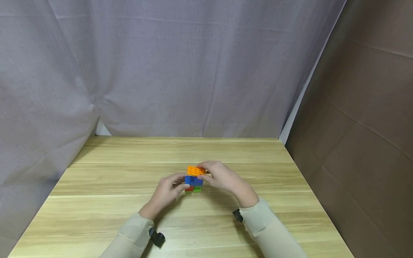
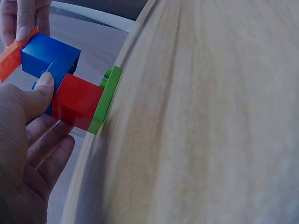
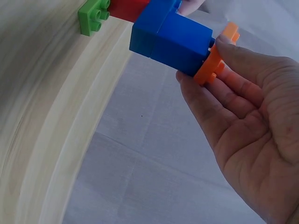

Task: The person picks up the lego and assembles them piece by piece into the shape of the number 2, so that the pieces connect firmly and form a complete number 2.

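Observation:
A small tower of toy building bricks stands on the wooden table. A flat green brick (image 2: 106,100) is its base, with a red brick (image 2: 77,100) on one part and studs bare beside it. Over the red come a lower blue brick (image 2: 65,65) and an upper blue brick (image 3: 180,39), offset sideways. My left hand (image 1: 165,193) pinches the lower blue brick, its thumb on the near side. With thumb and fingertips, my right hand (image 1: 222,176) grips a flat orange brick (image 3: 214,60) at the tower's top; it sits tilted against the upper blue brick's studs.
The wood-grain table (image 1: 96,215) stretches around the tower. A grey cloth curtain (image 1: 161,71) hangs behind the table's back edge, and a brown cloth (image 1: 361,125) hangs along the right side. Small black cameras sit at both cuffs.

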